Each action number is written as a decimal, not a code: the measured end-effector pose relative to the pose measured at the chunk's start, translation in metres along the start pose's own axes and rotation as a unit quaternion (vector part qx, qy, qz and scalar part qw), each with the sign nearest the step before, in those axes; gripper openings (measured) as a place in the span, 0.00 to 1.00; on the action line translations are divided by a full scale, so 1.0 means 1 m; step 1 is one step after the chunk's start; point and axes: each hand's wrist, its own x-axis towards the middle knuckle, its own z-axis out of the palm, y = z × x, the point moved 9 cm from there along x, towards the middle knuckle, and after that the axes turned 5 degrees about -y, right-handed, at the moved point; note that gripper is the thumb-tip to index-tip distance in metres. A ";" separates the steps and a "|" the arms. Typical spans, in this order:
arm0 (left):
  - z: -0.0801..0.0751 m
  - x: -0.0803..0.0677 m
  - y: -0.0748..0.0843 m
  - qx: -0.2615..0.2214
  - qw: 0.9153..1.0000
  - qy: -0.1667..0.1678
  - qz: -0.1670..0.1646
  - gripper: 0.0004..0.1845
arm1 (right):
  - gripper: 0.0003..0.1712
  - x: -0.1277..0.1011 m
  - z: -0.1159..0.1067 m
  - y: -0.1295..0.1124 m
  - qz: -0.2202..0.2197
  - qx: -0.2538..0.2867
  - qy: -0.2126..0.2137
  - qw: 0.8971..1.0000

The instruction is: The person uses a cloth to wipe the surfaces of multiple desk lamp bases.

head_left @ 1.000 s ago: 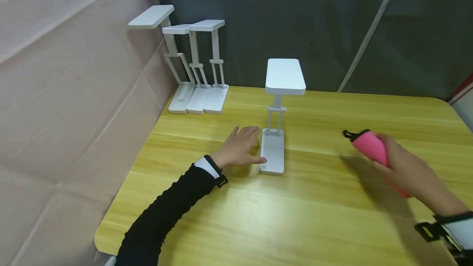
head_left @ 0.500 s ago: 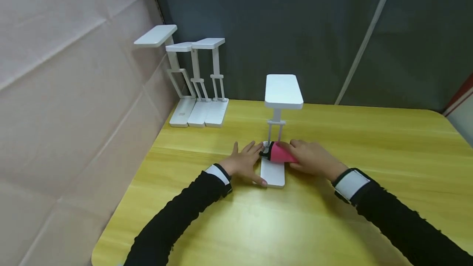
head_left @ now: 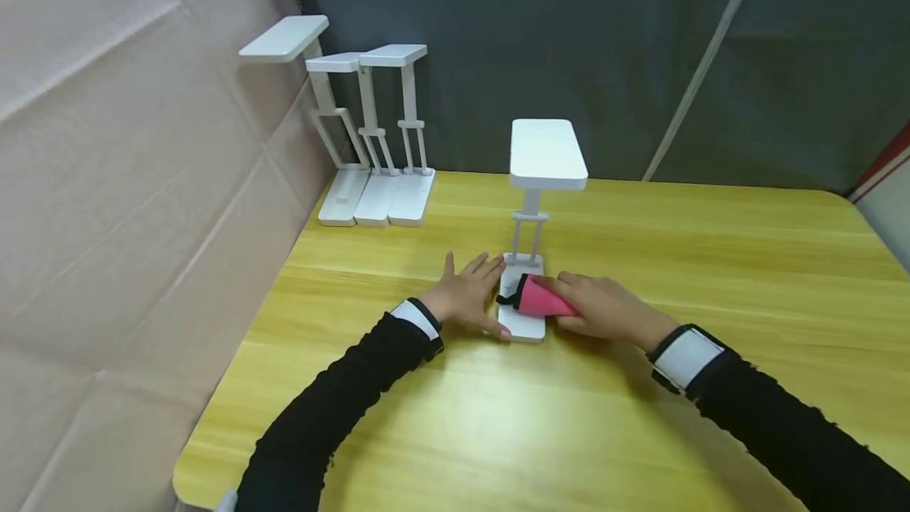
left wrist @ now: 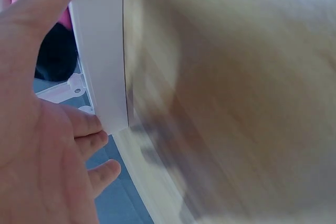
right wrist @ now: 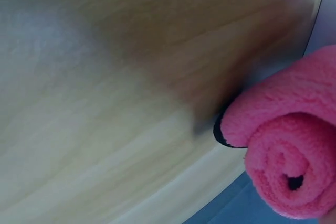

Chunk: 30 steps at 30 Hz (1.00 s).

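Observation:
A white folding desk lamp stands upright in the middle of the yellow wooden table, its flat base towards me. My left hand lies flat with straight fingers against the base's left edge. My right hand grips a rolled pink cloth with black trim and holds it on top of the base. The right wrist view shows the cloth's rolled end close up.
Three more white lamps stand side by side at the table's back left corner, against a pink wall. A dark curtain hangs behind the table. Bare tabletop spreads to the right and in front.
My right hand brought the pink cloth from the right side of the table onto the lamp base, then slid it slightly along the base towards me. My left hand stayed at the base.

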 end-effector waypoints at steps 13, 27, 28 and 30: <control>-0.018 0.008 -0.004 0.038 0.999 0.009 -0.004 0.68 | 0.33 -0.019 -0.002 -0.015 -0.027 0.051 -0.003 0.998; -0.004 0.006 -0.002 0.013 1.000 -0.011 0.002 0.65 | 0.31 -0.028 0.010 -0.024 -0.047 0.132 -0.037 0.989; -0.003 0.006 -0.002 0.010 1.000 -0.009 0.002 0.65 | 0.30 -0.028 0.008 -0.023 -0.049 0.135 -0.039 0.989; -0.002 0.006 -0.002 0.007 1.000 -0.007 0.001 0.65 | 0.30 -0.026 0.000 -0.021 -0.046 0.140 -0.037 0.988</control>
